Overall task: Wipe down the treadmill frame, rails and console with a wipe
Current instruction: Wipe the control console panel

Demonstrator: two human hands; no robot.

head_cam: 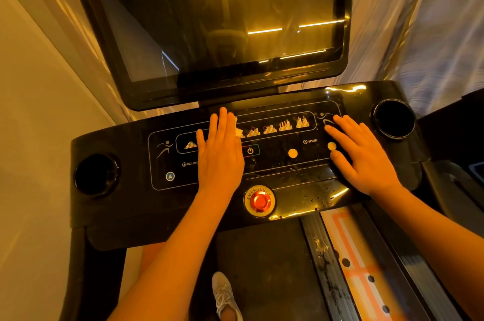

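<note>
left hand [220, 155]: flat, fingers straight, pressing a small pale wipe [238, 132] (only a corner peeks out beside its forefinger) | right hand [364, 161]: flat, fingers spread, holding nothing | both on glossy black treadmill console panel [277, 163] | round red emergency button [260, 201]: between the wrists
</note>
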